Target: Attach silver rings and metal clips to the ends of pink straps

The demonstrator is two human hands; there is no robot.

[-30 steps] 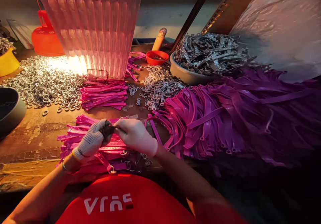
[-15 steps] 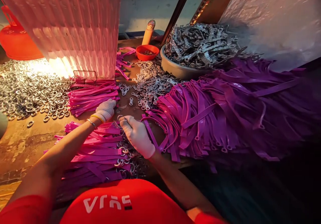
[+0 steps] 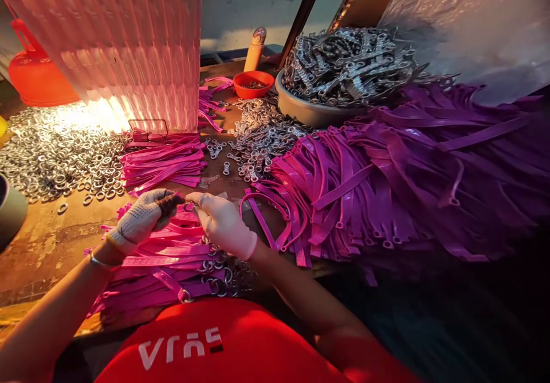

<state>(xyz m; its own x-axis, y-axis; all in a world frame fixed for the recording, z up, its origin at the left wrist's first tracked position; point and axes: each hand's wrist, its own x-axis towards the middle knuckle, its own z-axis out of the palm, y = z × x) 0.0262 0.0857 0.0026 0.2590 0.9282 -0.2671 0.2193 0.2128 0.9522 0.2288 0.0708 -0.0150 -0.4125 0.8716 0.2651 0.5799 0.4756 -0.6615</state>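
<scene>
My left hand (image 3: 144,217) wears a knitted glove with dark fingertips; its fingers are pinched together against my right hand (image 3: 221,222), which wears a pale glove. Both meet over a heap of pink plastic straps with metal rings (image 3: 167,263) at the near edge of the worn wooden table (image 3: 47,240). Something small seems pinched between the fingertips of both hands; what it is I cannot tell. A large pile of purple straps (image 3: 387,182) lies to the right of my right hand.
A second pink strap bundle (image 3: 165,162) lies beyond my hands. Loose metal rings (image 3: 55,154) spread at left, small metal links (image 3: 258,142) in the middle. A grey bowl of metal clasps (image 3: 344,74), a small orange bowl (image 3: 253,82) and a ribbed translucent lamp shade (image 3: 124,45) stand behind.
My left hand drew back from beside the far pink bundle and now meets my right hand over the near heap. The view shifted slightly.
</scene>
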